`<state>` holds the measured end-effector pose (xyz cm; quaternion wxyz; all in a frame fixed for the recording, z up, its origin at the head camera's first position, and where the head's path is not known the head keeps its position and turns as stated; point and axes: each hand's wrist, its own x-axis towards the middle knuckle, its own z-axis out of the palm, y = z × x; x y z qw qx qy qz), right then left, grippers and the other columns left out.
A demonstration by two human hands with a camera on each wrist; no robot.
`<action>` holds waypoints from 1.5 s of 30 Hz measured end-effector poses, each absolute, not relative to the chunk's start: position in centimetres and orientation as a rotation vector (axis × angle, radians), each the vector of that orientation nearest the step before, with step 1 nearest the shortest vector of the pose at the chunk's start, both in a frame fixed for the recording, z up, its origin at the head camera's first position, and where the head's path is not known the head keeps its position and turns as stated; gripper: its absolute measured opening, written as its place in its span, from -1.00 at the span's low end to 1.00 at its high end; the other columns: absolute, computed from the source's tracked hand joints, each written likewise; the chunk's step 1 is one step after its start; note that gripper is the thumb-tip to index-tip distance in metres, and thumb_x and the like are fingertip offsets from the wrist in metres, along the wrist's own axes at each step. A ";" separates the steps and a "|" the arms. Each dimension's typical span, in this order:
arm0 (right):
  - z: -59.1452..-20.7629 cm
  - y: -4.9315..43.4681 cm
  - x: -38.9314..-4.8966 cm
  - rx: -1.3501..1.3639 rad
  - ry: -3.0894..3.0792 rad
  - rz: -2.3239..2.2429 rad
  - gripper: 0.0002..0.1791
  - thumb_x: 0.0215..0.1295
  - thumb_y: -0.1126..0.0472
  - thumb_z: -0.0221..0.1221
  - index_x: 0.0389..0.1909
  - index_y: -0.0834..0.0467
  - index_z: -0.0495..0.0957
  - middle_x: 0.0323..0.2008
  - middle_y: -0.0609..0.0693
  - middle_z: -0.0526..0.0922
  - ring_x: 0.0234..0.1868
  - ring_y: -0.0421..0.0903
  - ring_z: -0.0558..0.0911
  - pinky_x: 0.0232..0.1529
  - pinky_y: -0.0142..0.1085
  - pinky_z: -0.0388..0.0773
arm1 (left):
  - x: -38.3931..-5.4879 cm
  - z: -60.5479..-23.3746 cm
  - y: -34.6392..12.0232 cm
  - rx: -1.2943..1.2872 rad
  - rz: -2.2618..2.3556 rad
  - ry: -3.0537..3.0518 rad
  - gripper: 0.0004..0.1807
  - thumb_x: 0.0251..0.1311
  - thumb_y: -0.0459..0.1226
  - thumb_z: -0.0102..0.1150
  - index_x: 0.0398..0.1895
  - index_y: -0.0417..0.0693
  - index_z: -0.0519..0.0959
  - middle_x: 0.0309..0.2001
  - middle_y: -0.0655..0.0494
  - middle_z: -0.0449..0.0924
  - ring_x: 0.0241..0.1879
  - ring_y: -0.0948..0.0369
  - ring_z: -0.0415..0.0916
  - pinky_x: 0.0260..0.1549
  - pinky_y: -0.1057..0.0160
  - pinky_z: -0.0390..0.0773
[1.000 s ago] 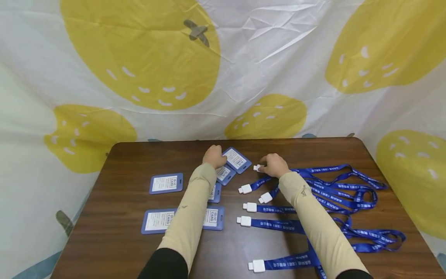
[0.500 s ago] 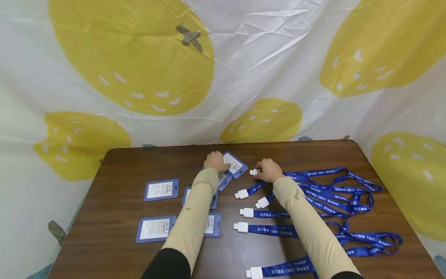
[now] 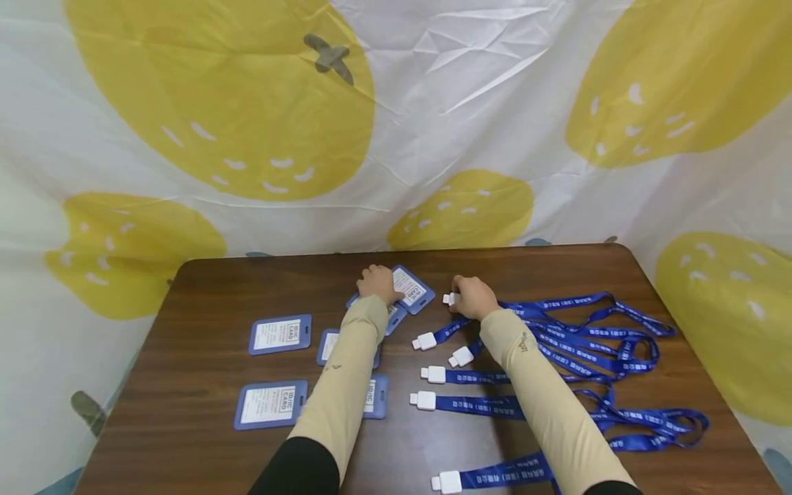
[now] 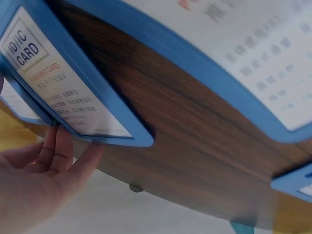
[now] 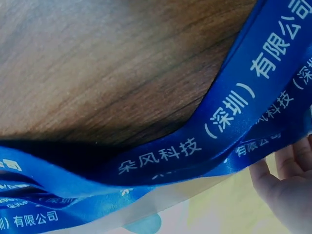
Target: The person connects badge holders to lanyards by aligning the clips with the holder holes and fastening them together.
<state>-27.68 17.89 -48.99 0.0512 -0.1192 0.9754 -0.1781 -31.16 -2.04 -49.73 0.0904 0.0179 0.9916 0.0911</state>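
My left hand (image 3: pixel 377 283) is at the left end of the farthest blue ID card holder (image 3: pixel 413 290). Its thumb and bent fingers hold that holder's edges. A second holder (image 3: pixel 394 322) lies partly beneath, half hidden by hand and sleeve. In the left wrist view, the fingers (image 4: pixel 58 151) touch the border of a card holder (image 4: pixel 73 92) printed "ID/IC CARD". My right hand (image 3: pixel 475 299) pinches the white clip (image 3: pixel 448 299) of the farthest blue lanyard (image 3: pixel 566 302). In the right wrist view, the lanyard strap (image 5: pixel 195 141) runs past the fingers (image 5: pixel 265 178).
Other card holders (image 3: pixel 280 335) (image 3: pixel 271 405) (image 3: pixel 375 397) lie in rows at the left of the brown table (image 3: pixel 167 385). More lanyards (image 3: pixel 482 405) stretch across the right side, white clips facing left, loops overlapping. A fruit-patterned cloth (image 3: pixel 297 227) hangs behind the table's far edge.
The head view has shifted a little. My left hand has come slightly nearer and rightward, its thumb now over the farthest holder's edge. The right hand stays at the clip.
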 end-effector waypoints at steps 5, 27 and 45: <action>-48.7 17.9 -27.4 -0.379 2.975 -0.631 -0.83 -0.06 0.28 0.30 -0.53 0.16 0.46 -0.55 0.02 0.52 -0.47 -0.01 0.47 -0.44 -0.17 0.41 | -31.4 -49.6 -2.2 -0.009 0.318 2.848 -0.25 -0.07 0.07 0.29 0.09 -0.27 0.39 0.06 -0.26 0.28 0.08 -0.12 0.21 -0.08 -0.16 0.33; -47.3 19.2 -27.1 -0.310 2.682 -1.265 -0.81 0.07 0.38 0.21 -0.30 0.40 0.51 -0.51 0.13 0.61 -0.54 0.03 0.61 -0.50 -0.32 0.51 | -31.7 -47.9 -3.2 0.124 0.868 2.849 -0.27 -0.27 -0.17 0.46 0.06 -0.26 0.45 -0.07 -0.11 0.54 -0.13 0.01 0.48 -0.09 0.12 0.44; -46.2 19.5 -26.7 -0.288 2.506 -1.485 -0.76 0.13 0.41 0.13 -0.19 0.46 0.46 -0.45 0.18 0.58 -0.52 0.03 0.58 -0.37 -0.06 0.55 | -30.1 -47.1 -4.5 -0.103 1.915 1.977 -0.51 -0.04 -0.60 0.09 0.04 -0.44 0.27 -0.54 -0.10 0.47 -0.76 0.18 0.49 -0.72 0.34 0.52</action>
